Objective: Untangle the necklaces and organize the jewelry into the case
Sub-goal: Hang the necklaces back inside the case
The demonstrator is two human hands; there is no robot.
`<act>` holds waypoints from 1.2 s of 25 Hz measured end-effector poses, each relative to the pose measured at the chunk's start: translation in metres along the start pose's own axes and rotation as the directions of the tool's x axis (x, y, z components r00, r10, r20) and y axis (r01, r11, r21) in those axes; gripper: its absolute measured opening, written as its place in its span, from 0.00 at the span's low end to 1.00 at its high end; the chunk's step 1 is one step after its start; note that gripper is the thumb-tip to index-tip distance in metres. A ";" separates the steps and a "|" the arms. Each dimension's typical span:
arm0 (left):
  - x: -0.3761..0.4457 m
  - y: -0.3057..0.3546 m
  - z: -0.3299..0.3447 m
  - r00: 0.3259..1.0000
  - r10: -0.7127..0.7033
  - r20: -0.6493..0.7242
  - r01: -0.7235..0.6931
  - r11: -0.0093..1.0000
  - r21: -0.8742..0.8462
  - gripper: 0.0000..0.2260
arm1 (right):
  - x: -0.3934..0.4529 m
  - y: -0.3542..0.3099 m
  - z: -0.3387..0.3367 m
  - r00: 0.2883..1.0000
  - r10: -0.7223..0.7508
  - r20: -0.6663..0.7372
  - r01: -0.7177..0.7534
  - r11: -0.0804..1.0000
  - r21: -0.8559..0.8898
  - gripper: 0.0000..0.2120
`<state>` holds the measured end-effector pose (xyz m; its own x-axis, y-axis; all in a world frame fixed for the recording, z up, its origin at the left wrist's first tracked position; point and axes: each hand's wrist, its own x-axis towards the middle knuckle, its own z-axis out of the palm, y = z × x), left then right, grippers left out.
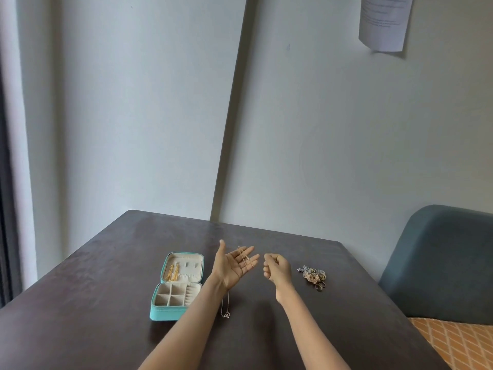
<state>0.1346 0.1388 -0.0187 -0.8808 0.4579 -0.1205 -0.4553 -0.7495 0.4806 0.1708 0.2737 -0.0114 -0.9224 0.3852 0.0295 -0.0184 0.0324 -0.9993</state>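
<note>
My left hand (pixel 234 265) is raised palm up with straight fingers, and a thin gold necklace (pixel 246 259) lies draped across them. A silver chain hangs below that wrist, its small pendant (pixel 226 314) reaching the table. My right hand (pixel 276 267) hovers just right of the left, fingers curled; whether it pinches a chain end is too fine to see. The turquoise jewelry case (pixel 160 315) lies open to the left, with gold tassel earrings (pixel 170 272) in its lid and cream compartments in its base.
A pile of rings and earrings (pixel 313 276) lies on the dark table (pixel 80 316) right of my hands. A blue-grey chair back (pixel 440 263) with an orange patterned seat stands at the right. The wall runs close behind the table.
</note>
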 end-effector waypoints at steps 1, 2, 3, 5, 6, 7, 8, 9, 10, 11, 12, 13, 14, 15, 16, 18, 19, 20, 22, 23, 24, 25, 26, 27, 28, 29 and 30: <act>0.001 0.000 -0.002 1.000 0.021 -0.010 -0.021 0.999 -0.028 0.35 | 0.000 -0.003 -0.002 0.997 -0.073 0.018 0.074 0.993 -0.091 0.06; 0.001 0.000 -0.003 0.999 0.036 -0.015 -0.036 0.998 -0.051 0.35 | 0.000 -0.006 -0.003 0.987 -0.148 0.062 0.157 0.966 -0.206 0.07; 0.001 0.000 -0.002 0.999 0.048 -0.014 -0.049 0.996 -0.073 0.35 | 0.002 -0.008 -0.003 0.969 -0.211 0.132 0.243 0.913 -0.328 0.07; 0.002 -0.001 -0.003 0.997 0.069 -0.017 -0.070 0.992 -0.108 0.35 | 0.004 -0.011 0.000 0.923 -0.268 0.276 0.378 0.764 -0.522 0.06; 0.003 -0.001 -0.003 0.997 0.077 -0.024 -0.079 0.990 -0.118 0.35 | 0.005 -0.011 0.001 0.907 -0.277 0.317 0.417 0.700 -0.580 0.06; 0.004 -0.002 -0.002 0.996 0.082 -0.029 -0.085 0.988 -0.128 0.35 | 0.006 -0.009 0.001 0.900 -0.279 0.334 0.433 0.656 -0.618 0.07; 0.005 -0.003 -0.002 0.996 0.083 -0.034 -0.087 0.986 -0.139 0.35 | 0.007 -0.007 0.002 0.897 -0.279 0.342 0.440 0.628 -0.642 0.07; 0.005 -0.004 -0.002 0.996 0.084 -0.035 -0.088 0.984 -0.155 0.34 | 0.008 -0.005 0.003 0.895 -0.280 0.348 0.445 0.613 -0.653 0.08; 0.006 -0.006 -0.002 0.995 0.088 -0.036 -0.093 0.981 -0.172 0.33 | 0.009 -0.003 0.003 0.894 -0.284 0.348 0.448 0.608 -0.655 0.08; 0.007 -0.008 -0.002 0.994 0.101 -0.034 -0.105 0.976 -0.189 0.31 | 0.009 -0.002 0.003 0.894 -0.286 0.344 0.447 0.610 -0.655 0.08; 0.007 -0.008 -0.001 0.993 0.115 -0.036 -0.120 0.972 -0.203 0.29 | 0.009 -0.002 0.004 0.896 -0.284 0.342 0.443 0.609 -0.657 0.08; 0.006 -0.008 0.001 0.991 0.125 -0.037 -0.130 0.969 -0.212 0.27 | 0.009 -0.002 0.005 0.897 -0.281 0.342 0.442 0.604 -0.663 0.07; 0.006 -0.007 0.002 0.991 0.125 -0.038 -0.131 0.968 -0.216 0.25 | 0.009 -0.002 0.006 0.897 -0.282 0.341 0.442 0.607 -0.660 0.06; 0.006 -0.005 0.003 0.992 0.120 -0.034 -0.124 0.967 -0.222 0.24 | 0.010 -0.001 0.007 0.900 -0.286 0.330 0.436 0.634 -0.639 0.05; 0.006 -0.003 0.004 0.993 0.117 -0.030 -0.121 0.966 -0.231 0.26 | 0.012 0.000 0.009 0.906 -0.291 0.307 0.421 0.687 -0.593 0.06; 0.006 0.002 0.005 0.992 0.124 -0.025 -0.127 0.959 -0.255 0.30 | 0.014 0.005 0.011 0.932 -0.265 0.248 0.354 0.811 -0.465 0.08; 0.006 0.004 0.005 0.992 0.127 -0.021 -0.128 0.956 -0.263 0.32 | 0.014 0.006 0.011 0.944 -0.234 0.234 0.314 0.859 -0.404 0.09; 0.007 0.006 0.004 0.991 0.129 -0.021 -0.130 0.955 -0.265 0.33 | 0.014 0.009 0.012 0.951 -0.208 0.230 0.279 0.895 -0.347 0.08; 0.009 0.007 0.002 0.990 0.138 -0.019 -0.137 0.951 -0.276 0.35 | 0.012 0.018 0.013 0.959 -0.186 0.215 0.241 0.934 -0.265 0.08; 0.010 0.007 0.001 0.990 0.139 -0.021 -0.140 0.950 -0.280 0.35 | 0.012 0.022 0.014 0.960 -0.202 0.192 0.247 0.936 -0.249 0.08; 0.011 0.007 0.000 0.990 0.141 -0.027 -0.143 0.949 -0.280 0.35 | 0.012 0.024 0.015 0.960 -0.228 0.161 0.263 0.933 -0.244 0.08; 0.012 0.005 -0.001 0.989 0.143 -0.031 -0.146 0.949 -0.279 0.35 | 0.012 0.026 0.017 0.957 -0.256 0.134 0.282 0.929 -0.239 0.07; 0.014 0.003 -0.001 0.989 0.147 -0.034 -0.150 0.947 -0.282 0.34 | 0.011 0.026 0.019 0.951 -0.284 0.121 0.306 0.920 -0.246 0.05; 0.014 0.001 -0.001 0.988 0.153 -0.032 -0.156 0.945 -0.289 0.34 | 0.011 0.024 0.020 0.939 -0.320 0.126 0.344 0.895 -0.285 0.03; 0.015 0.000 0.000 0.987 0.157 -0.032 -0.160 0.943 -0.292 0.33 | 0.011 0.020 0.021 0.922 -0.356 0.149 0.386 0.850 -0.357 0.03; 0.017 -0.002 -0.001 0.987 0.158 -0.034 -0.161 0.944 -0.290 0.33 | 0.012 0.016 0.020 0.907 -0.381 0.182 0.421 0.790 -0.445 0.04; 0.018 -0.002 -0.001 0.987 0.158 -0.036 -0.161 0.945 -0.285 0.33 | 0.013 0.012 0.019 0.895 -0.391 0.214 0.443 0.727 -0.525 0.06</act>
<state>0.1198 0.1485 -0.0228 -0.9457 0.3166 -0.0740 -0.3251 -0.9182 0.2264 0.1509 0.2620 -0.0235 -0.9012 0.1349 0.4120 -0.2192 0.6781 -0.7015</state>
